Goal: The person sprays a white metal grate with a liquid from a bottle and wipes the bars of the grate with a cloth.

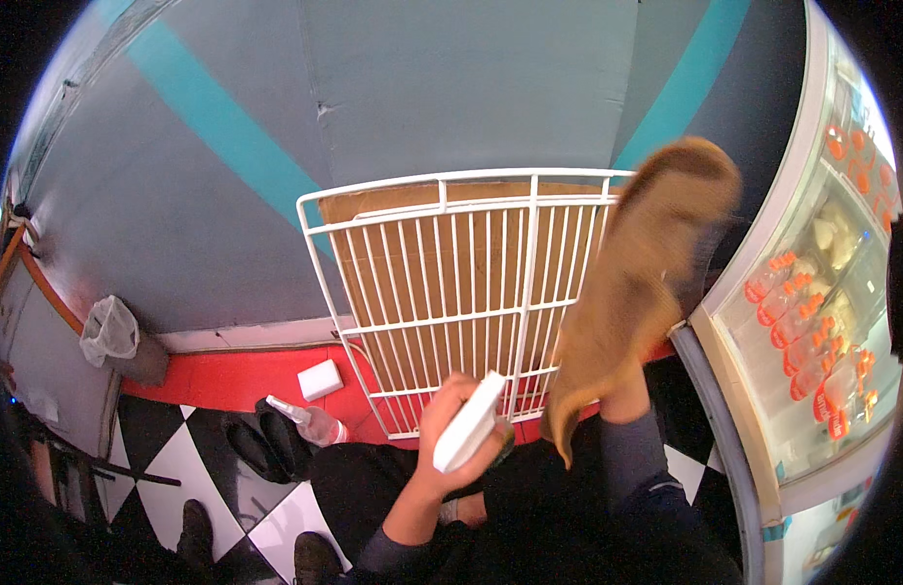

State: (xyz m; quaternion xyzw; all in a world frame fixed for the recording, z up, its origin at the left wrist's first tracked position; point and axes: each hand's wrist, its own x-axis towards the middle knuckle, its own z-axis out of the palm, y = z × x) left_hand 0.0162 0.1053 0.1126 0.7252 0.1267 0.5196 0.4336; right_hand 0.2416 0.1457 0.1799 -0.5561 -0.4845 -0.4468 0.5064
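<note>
My left hand [451, 409] grips a spray bottle by its white trigger head [472, 424], seen from above; its body is mostly hidden below. My right hand [628, 395] holds up a brown cloth [634, 270], blurred, with one corner hanging down. The cloth covers most of that hand and overlaps the right side of a white wire rack [429, 320]. Upright before me, the rack leans toward the grey wall [466, 95]. Behind its bars stands a brown cardboard sheet [459, 270].
On the red floor strip [225, 376] lie a white block [320, 379] and a clear spray bottle [320, 425]. Black shoes [265, 442] sit beside it. A lined bin [126, 344] stands left. A glass-fronted display case [810, 351] with several bottles borders the right.
</note>
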